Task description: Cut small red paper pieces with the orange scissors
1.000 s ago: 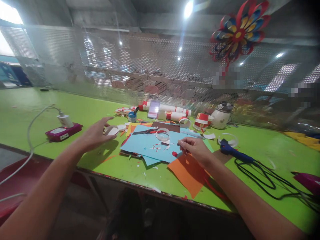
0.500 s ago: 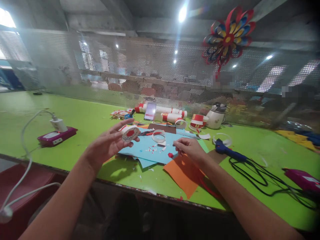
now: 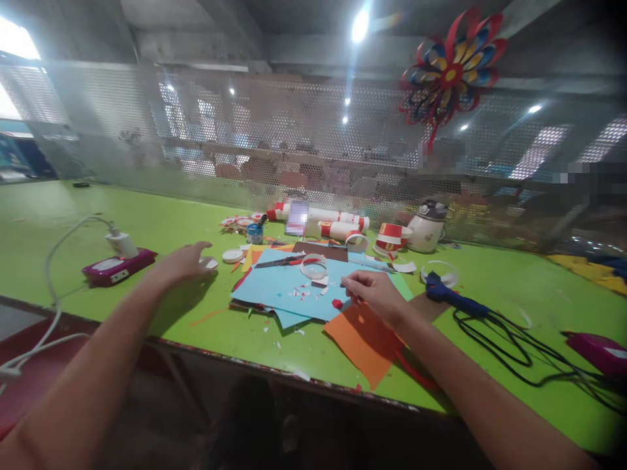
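Note:
My left hand (image 3: 179, 266) is low over the left part of the table, its fingers closed around a small white round disc (image 3: 208, 264). The hand hides most of the disc's near side. My right hand (image 3: 375, 294) hovers at the right edge of the light blue paper (image 3: 274, 281), thumb and fingertips pinched together; what they hold, if anything, is too small to tell. Just left of its fingertips lies a small red paper piece (image 3: 337, 304). Under the right wrist is an orange sheet (image 3: 365, 346). A white paper ring (image 3: 313, 277) and scraps lie on the blue paper.
Scissors (image 3: 284, 261), another white disc (image 3: 232, 256) and a blue jar (image 3: 255, 233) are near the papers. Behind stand a phone (image 3: 296, 217), paper cups (image 3: 389, 238) and a jug (image 3: 427, 225). A blue glue gun (image 3: 453, 297) trails black cable at right; a purple power strip (image 3: 117, 266) is left.
My left hand has moved left and down toward the tabletop with the disc, which had its red hexagon facing me before. My right hand has stayed almost in place.

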Available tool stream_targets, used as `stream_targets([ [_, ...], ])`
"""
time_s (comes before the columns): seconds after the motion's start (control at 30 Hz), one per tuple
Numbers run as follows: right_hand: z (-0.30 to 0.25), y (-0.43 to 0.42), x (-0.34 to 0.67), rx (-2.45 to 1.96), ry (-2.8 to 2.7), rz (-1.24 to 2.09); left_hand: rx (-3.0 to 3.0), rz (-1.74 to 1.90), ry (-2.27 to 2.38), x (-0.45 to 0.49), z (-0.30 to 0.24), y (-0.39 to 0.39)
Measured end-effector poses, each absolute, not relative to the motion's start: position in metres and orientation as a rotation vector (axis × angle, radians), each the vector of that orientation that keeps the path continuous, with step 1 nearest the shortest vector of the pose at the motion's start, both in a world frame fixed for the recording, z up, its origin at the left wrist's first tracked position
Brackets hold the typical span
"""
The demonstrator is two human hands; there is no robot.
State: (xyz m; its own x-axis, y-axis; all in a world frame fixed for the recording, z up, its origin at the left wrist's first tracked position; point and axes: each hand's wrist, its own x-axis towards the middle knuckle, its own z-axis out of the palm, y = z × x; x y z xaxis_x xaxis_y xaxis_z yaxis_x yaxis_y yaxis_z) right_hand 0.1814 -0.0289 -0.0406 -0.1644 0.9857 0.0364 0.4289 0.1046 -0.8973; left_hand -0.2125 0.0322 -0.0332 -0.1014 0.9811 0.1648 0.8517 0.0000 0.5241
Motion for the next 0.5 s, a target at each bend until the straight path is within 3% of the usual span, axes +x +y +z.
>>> stream_targets([
  [0.27,-0.04,-0.029,0.182,-1.406,-1.675,1.023,1.817,0.833,1.995,-0.199,-0.028,0.05],
  [0.5,-0.046,-0.02,0.188,-1.364,-1.581,0.972,1.61,1.418,1.859,-0.153,0.004,0.087],
])
